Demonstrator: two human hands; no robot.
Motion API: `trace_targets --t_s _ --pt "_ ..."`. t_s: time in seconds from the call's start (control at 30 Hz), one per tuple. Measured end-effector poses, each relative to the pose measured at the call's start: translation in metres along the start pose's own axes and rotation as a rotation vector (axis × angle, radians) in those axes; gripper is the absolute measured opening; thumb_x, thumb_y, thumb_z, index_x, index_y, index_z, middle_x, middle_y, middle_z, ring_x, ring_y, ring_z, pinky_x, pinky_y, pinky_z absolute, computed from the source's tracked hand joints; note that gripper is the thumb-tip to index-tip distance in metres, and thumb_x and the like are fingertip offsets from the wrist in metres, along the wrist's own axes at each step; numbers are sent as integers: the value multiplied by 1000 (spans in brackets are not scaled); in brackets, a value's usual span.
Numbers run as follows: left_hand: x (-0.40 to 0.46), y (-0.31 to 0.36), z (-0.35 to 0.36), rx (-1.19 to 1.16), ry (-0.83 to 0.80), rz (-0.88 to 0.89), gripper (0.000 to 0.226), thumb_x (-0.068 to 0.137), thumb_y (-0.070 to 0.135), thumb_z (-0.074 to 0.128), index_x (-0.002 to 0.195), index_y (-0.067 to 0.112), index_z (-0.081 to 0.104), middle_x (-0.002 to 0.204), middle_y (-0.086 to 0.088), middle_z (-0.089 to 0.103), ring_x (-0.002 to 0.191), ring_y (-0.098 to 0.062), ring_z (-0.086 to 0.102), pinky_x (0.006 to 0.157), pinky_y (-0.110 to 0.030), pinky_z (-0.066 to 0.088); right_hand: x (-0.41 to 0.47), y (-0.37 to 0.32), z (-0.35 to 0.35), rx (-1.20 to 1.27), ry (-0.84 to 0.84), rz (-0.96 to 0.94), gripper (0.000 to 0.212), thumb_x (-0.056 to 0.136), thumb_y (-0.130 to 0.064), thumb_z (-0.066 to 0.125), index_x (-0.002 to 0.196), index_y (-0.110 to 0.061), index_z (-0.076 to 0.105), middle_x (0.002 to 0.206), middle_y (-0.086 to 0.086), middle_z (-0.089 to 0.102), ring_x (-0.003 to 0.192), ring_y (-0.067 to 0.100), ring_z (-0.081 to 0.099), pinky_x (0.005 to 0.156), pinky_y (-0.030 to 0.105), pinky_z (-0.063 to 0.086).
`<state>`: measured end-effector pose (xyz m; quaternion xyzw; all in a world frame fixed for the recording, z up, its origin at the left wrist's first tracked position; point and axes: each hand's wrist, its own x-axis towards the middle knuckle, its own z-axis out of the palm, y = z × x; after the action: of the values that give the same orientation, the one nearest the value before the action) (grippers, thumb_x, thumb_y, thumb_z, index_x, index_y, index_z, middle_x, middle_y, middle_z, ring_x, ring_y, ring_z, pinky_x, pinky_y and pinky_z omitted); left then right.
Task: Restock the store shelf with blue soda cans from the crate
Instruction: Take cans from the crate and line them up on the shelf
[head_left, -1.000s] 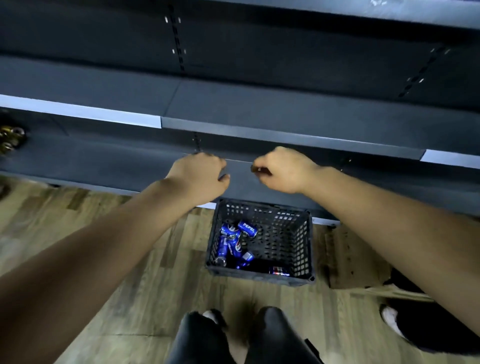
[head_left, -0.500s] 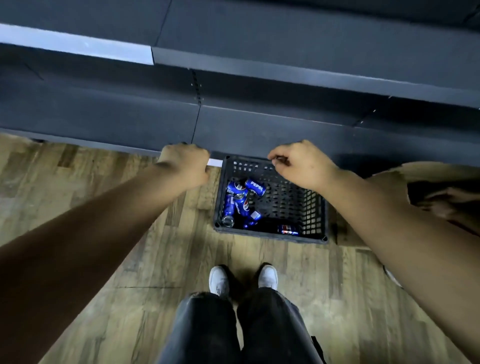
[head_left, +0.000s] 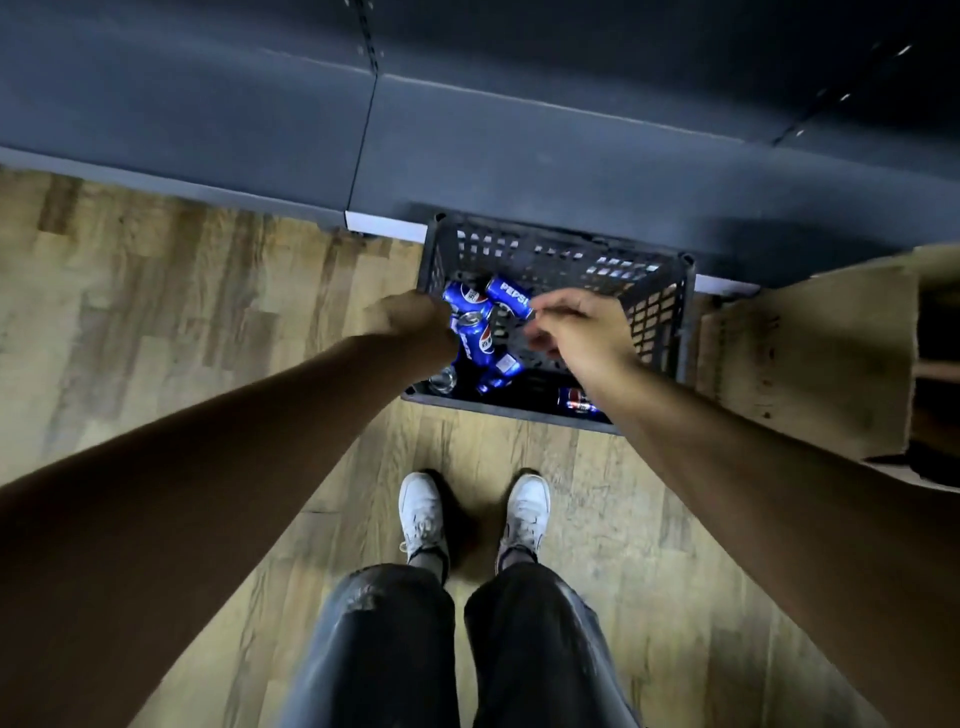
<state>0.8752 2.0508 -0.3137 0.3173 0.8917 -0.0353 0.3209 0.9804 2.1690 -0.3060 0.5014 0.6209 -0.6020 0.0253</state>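
Observation:
A dark plastic crate (head_left: 550, 249) stands on the floor against the base of the dark shelf unit (head_left: 519, 156). Several blue soda cans lie jumbled in its left half, one with white lettering (head_left: 511, 296) near the back and another (head_left: 480, 338) below it. A darker can (head_left: 576, 402) lies at the front wall. My left hand (head_left: 415, 322), blurred, is at the crate's left edge just beside the cans, holding nothing visible. My right hand (head_left: 576, 332) hovers over the crate's middle, fingers loosely spread toward the lettered can, also holding nothing.
A cardboard box (head_left: 810, 364) stands directly right of the crate. Wood-look flooring (head_left: 182, 322) spreads to the left. My white shoes (head_left: 421, 514) stand just in front of the crate. The bottom shelf boards above the crate show no cans.
The view tilted down from the shelves to the floor. Both hands dropped from shelf height into the crate, the left reaching the cans' left side and the right opening over them.

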Motion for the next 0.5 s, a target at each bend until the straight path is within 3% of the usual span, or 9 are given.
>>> trace_targets --t_s 0.13,0.27,0.37,0.5 --pt "14 4 28 -109 122 -13 23 92 17 41 105 10 60 96 -12 65 84 -27 61 73 -33 53 21 28 9 -67 -39 -3 25 89 5 45 97 -4 67 74 6 63 47 1 57 46 10 43" --pt "30 5 50 -76 102 14 24 93 20 42 107 12 60 99 -10 64 79 -22 55 66 -28 45 43 48 12 -95 -94 17 23 91 4 45 100 -3 65 84 8 63 50 -1 57 43 7 39" --pt "49 4 81 -84 58 9 26 93 19 41 109 12 60 104 -11 64 86 -24 57 68 -27 42 66 72 21 -87 -173 42 21 92 3 47 106 -4 61 95 12 62 44 -6 56 43 7 40" --pt "89 1 150 -132 28 -11 30 92 20 44 116 12 60 113 -13 63 100 -29 60 82 -33 50 106 126 45 -47 -207 59 25 93 2 48 117 0 57 89 9 60 44 -6 56 44 8 42"
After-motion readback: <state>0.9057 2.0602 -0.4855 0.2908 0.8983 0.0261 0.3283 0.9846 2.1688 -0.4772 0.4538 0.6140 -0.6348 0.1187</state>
